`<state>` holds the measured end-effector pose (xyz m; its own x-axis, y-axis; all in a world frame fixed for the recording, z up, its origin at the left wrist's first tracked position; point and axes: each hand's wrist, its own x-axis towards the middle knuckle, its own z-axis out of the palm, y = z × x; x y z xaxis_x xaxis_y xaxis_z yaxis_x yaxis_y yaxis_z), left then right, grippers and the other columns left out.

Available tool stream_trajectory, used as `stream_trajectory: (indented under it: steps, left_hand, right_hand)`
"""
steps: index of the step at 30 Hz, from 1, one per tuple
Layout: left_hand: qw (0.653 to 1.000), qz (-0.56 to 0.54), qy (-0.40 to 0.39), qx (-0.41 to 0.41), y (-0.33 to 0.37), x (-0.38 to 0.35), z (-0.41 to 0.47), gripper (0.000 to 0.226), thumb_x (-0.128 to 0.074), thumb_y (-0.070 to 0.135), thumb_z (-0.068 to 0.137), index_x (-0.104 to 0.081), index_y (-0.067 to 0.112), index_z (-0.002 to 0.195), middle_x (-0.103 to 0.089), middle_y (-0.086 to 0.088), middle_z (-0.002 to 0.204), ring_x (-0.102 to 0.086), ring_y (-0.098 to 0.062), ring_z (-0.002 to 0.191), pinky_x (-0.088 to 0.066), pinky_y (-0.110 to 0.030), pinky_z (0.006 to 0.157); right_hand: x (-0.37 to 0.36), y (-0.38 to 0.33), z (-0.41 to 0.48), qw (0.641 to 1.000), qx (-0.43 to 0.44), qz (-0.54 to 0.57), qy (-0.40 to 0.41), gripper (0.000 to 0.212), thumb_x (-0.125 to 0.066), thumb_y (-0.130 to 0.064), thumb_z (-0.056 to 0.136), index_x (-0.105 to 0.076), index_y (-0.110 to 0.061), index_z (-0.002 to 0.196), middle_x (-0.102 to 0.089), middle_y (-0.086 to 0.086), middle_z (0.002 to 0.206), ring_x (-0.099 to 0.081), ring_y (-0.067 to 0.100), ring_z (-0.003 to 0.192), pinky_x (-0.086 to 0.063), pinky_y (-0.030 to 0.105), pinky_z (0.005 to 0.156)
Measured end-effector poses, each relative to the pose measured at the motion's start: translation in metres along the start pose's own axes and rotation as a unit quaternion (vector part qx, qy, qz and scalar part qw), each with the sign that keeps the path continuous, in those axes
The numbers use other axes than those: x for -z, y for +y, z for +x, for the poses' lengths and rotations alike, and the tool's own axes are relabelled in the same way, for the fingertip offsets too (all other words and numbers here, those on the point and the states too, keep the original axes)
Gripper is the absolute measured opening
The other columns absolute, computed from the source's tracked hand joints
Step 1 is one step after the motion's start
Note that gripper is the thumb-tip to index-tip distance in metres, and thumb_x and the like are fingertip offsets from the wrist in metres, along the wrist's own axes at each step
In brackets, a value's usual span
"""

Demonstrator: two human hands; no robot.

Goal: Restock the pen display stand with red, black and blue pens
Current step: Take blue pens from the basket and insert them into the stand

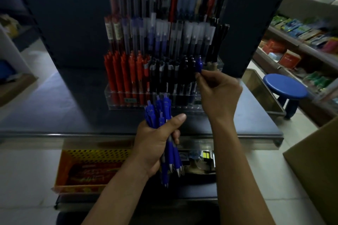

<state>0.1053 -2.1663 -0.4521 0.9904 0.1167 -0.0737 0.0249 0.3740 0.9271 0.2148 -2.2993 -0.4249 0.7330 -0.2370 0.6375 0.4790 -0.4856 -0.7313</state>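
Right hand: the right hand (219, 93) has its fingers curled in, and thumb and forefinger pinch a single blue pen (199, 64).
Left hand: the left hand (155, 144) is wrapped round a bundle of blue pens (165, 107), thumb across the top.
Single pen, place: at the front row of the pen display stand (117, 102), just right of the black pens (172, 75); the red pens (124, 73) fill the stand's left end.
Single pen, axis: long axis near upright, clicker end up; the tip is hidden.
Bundle, place and axis: just in front of the stand's base, clicker ends towards the stand, metal tips towards the person.
Risk, slot: the tip may miss its hole, since the black pens crowd it and the light is dim.
Risk, neighbours: a sideways nudge could likely tilt the black pens.
Risk, bundle: the loose fan could probably slip from the fist.
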Motion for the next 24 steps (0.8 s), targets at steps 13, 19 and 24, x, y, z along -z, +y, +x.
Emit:
stream_trajectory:
  steps: [13, 19, 24]
  left_hand:
    - [0.999, 0.036, -0.009, 0.006, 0.003, -0.004, -0.003, 0.021, -0.082, 0.023, 0.066, -0.066, 0.010, 0.069, -0.053, -0.007, 0.055, -0.051, -0.018, 0.051, -0.045, -0.031, 0.054]
    - [1.000, 0.003, -0.031, 0.004, 0.005, -0.009, -0.006, 0.020, -0.078, 0.014, 0.070, -0.075, 0.012, 0.090, -0.066, 0.002, 0.064, -0.059, -0.009, 0.054, -0.046, -0.023, 0.050]
    - [1.000, 0.015, -0.008, 0.021, 0.003, -0.008, -0.004, 0.030, -0.086, 0.026, 0.056, -0.068, 0.011, 0.074, -0.057, -0.005, 0.060, -0.055, -0.017, 0.053, -0.047, -0.029, 0.052]
  right_hand:
    - [0.053, -0.053, -0.012, 0.900, -0.163, 0.039, -0.402, 0.028, -0.077, -0.047, 0.076, -0.078, -0.020, 0.084, -0.076, -0.003, 0.078, -0.071, 0.006, 0.076, -0.058, 0.023, 0.070]
    - [0.047, -0.060, -0.018, 0.880, -0.177, 0.068, -0.435, 0.023, -0.083, -0.031, 0.077, -0.079, -0.011, 0.088, -0.077, 0.009, 0.081, -0.075, 0.024, 0.080, -0.062, 0.038, 0.077]
    - [0.046, -0.061, -0.015, 0.909, -0.220, 0.154, -0.318, 0.002, -0.076, -0.017, 0.085, -0.076, -0.018, 0.086, -0.075, -0.001, 0.074, -0.069, 0.008, 0.070, -0.054, 0.017, 0.063]
